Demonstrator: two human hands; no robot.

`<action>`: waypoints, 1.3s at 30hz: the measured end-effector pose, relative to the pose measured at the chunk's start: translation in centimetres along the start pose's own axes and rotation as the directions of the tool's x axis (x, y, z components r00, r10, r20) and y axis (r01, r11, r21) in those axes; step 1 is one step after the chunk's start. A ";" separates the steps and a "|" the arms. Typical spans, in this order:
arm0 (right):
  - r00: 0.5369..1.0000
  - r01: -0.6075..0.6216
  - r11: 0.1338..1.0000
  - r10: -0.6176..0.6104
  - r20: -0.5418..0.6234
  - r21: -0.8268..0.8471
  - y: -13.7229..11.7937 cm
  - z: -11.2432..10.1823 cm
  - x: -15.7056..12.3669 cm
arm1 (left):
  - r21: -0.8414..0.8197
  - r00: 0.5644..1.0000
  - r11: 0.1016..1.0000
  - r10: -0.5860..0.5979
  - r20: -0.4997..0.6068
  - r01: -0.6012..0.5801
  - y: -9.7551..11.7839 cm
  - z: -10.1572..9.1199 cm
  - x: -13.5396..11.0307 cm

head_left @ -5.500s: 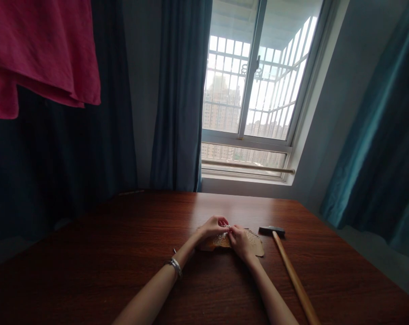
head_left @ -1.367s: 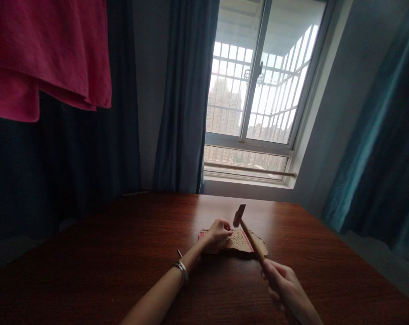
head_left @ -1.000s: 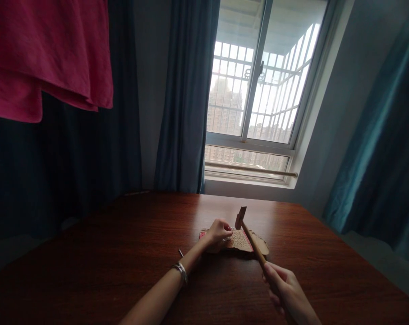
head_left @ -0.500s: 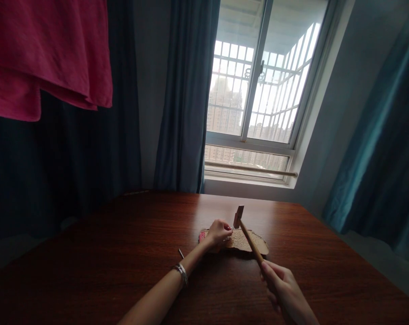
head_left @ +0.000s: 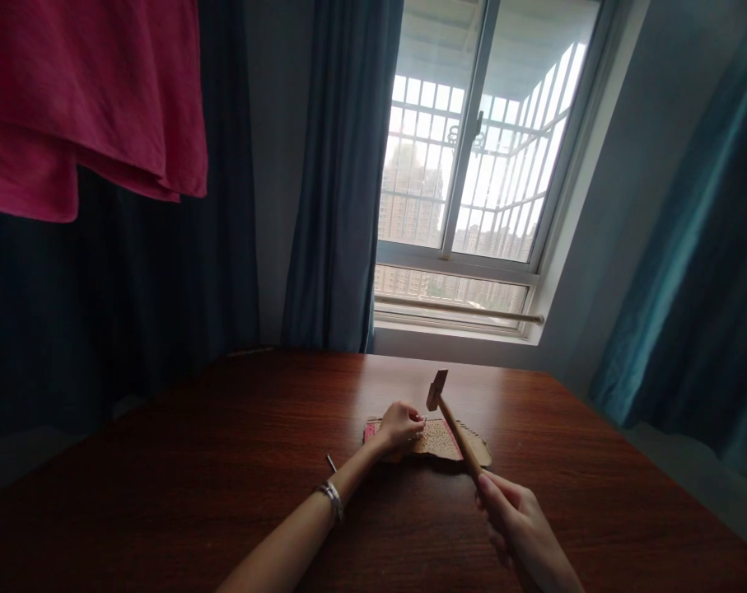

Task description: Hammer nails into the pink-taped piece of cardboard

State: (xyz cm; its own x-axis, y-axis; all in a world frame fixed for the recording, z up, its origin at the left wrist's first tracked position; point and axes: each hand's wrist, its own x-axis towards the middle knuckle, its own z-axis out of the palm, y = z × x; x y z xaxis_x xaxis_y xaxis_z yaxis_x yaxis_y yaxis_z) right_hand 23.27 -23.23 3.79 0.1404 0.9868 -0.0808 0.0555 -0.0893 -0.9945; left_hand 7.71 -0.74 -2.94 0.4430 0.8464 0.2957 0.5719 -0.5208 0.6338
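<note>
My right hand (head_left: 514, 512) is closed round the wooden handle of a hammer (head_left: 460, 441), whose head is raised beside and slightly above my left hand. Over a tan piece (head_left: 442, 438), covered in small holes or dots and with pink along parts of it, my left hand (head_left: 400, 426) pinches something thin and light at the fingertips. That pinched thing is too small to name; it points up near the hammer head. The piece lies flat on the table, its left part hidden under my left hand. A bracelet circles my left wrist.
A dark, thin rod (head_left: 330, 463) lies on the brown wooden table (head_left: 225, 461) left of my left forearm. Beyond the far edge are a barred window (head_left: 459, 165) and blue curtains (head_left: 342, 181). A pink cloth (head_left: 101, 99) hangs at upper left.
The hammer head has lifted slightly and tilted a little, showing more of the pink on the piece. My left hand stays nearly in place.
</note>
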 end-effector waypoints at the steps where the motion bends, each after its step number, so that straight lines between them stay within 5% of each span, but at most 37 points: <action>1: 1.000 -0.008 1.000 0.008 0.002 -0.003 0.1 0.0 0.0 | 0.001 1.000 1.000 0.003 0.000 -0.003 0.1 -0.1 0.0; 39: 0.998 -0.060 0.996 0.058 0.028 0.066 0.7 0.2 -0.1 | -0.006 1.000 1.000 0.017 0.023 -0.017 0.7 -0.7 -0.3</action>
State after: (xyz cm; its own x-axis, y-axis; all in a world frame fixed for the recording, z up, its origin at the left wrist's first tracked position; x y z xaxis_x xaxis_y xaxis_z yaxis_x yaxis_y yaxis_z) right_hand 23.07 -23.37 3.11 0.1159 0.9833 -0.1404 -0.0184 -0.1393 -0.9901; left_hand 7.50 -1.25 -2.04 0.4690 0.8343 0.2898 0.5598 -0.5346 0.6331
